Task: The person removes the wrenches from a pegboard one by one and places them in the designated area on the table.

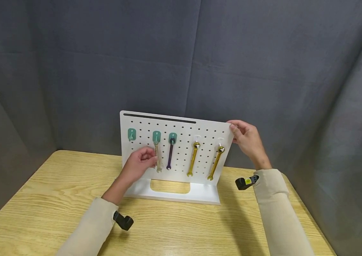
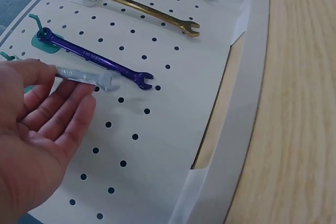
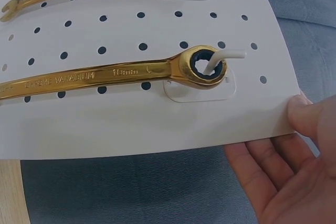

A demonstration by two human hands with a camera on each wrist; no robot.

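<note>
A white pegboard stands on the table, leaning back. My left hand pinches a silver wrench by its shaft between thumb and fingers; the wrench's upper end is at the middle-left green hook. Beside it a purple wrench hangs from another green hook. Two gold wrenches, one nearer the middle and one by the right edge, hang by their ring ends on clear and white hooks. My right hand grips the board's upper right corner, thumb in front and fingers behind.
A green hook at the board's far left carries no wrench. The board's white base has a cut-out and sits on the wooden table. Grey curtains hang close behind and at both sides.
</note>
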